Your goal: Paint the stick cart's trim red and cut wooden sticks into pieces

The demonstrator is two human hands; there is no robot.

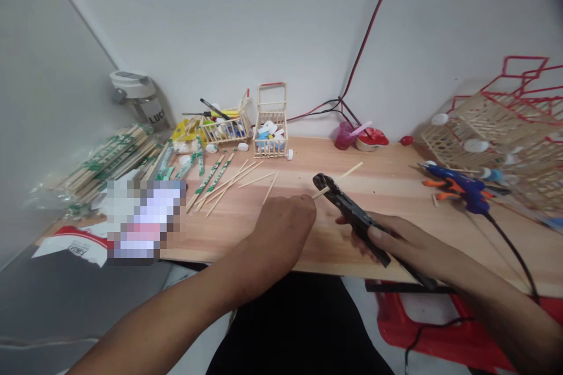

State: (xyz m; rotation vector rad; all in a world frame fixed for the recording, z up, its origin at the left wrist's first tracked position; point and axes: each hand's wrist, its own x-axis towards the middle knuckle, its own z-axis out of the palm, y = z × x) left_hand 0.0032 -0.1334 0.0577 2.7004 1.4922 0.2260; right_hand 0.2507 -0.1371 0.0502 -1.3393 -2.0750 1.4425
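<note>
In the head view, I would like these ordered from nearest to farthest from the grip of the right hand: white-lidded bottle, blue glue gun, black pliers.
1. Black pliers: held in the right hand's grip.
2. Blue glue gun: on the table, to the right.
3. White-lidded bottle: far left, at the back.

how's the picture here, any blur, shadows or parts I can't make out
Head view: the black pliers read fairly clearly; the stick baskets at right look smeared; a bright phone-like rectangle is pixelated; the bottle casts a soft shadow on the wall; the top right corner is dark.
</note>
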